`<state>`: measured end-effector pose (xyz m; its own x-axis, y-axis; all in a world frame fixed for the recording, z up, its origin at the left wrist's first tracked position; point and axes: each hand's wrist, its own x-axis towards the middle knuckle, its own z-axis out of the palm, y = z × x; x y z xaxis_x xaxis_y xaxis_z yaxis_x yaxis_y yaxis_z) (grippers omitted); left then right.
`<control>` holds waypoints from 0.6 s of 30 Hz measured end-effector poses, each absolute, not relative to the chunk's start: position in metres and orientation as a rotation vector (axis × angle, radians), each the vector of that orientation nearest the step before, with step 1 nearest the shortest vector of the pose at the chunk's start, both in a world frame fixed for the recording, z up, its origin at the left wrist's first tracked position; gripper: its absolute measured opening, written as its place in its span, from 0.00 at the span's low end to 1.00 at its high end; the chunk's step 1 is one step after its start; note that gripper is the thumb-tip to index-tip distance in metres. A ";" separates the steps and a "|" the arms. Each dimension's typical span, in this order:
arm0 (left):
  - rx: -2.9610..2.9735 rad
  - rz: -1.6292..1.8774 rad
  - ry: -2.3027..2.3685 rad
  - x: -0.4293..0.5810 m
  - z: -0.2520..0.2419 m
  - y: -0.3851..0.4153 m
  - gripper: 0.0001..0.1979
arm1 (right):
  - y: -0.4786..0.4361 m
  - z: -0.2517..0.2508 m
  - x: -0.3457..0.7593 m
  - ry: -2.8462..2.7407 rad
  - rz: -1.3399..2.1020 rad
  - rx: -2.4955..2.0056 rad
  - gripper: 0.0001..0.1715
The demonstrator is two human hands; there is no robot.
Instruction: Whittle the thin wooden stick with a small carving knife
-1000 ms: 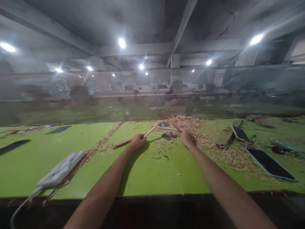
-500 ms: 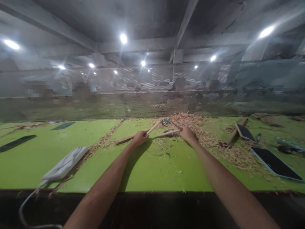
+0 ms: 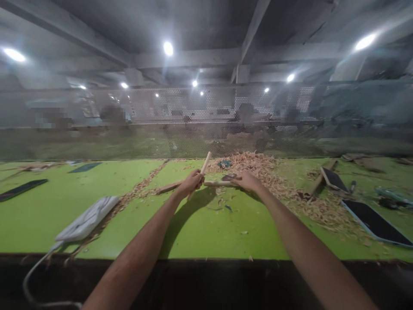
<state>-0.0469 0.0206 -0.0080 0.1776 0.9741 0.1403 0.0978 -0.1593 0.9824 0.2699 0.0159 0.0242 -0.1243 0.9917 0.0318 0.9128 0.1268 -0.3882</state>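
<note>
My left hand is closed around a pale wooden stick, which slants upward and to the right out of the fist. Just right of it, my right hand grips the right end of a second pale wooden stick, held low and nearly level. Its left end comes close to my left hand. A dark object lies right behind this second stick, too blurred to name. A brown wooden piece rests on the green table, left of my left hand.
Wood shavings are heaped behind my right hand and spread rightward. A white power strip with a cord lies at left. Several phones, one a blue-edged phone, lie about. A perforated screen stands at the back, with people beyond.
The stick in my left hand has swung more upright and now also shows below the fist. My right hand has moved slightly left and down, its stick turning nearly level.
</note>
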 end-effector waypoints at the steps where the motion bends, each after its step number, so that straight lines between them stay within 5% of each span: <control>1: 1.453 1.106 1.077 -0.047 -0.007 0.019 0.07 | 0.015 0.027 0.270 -2.103 0.348 -1.875 0.25; 8: 1.397 1.004 0.922 -0.041 -0.003 0.010 0.06 | 0.012 0.034 0.254 -1.969 0.280 -1.693 0.25; 14: 1.475 0.870 0.850 -0.035 -0.003 0.007 0.08 | 0.014 0.011 0.222 -2.090 0.364 -1.407 0.10; 18: 1.479 0.841 0.848 -0.032 0.002 0.003 0.11 | 0.013 0.009 0.216 -2.151 0.295 -1.277 0.13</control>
<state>-0.0320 0.0034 0.0016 0.4778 0.8778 0.0338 0.0414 -0.0609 0.9973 0.2158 0.0129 0.0094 -0.3463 0.8527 0.3911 0.7162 0.5096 -0.4769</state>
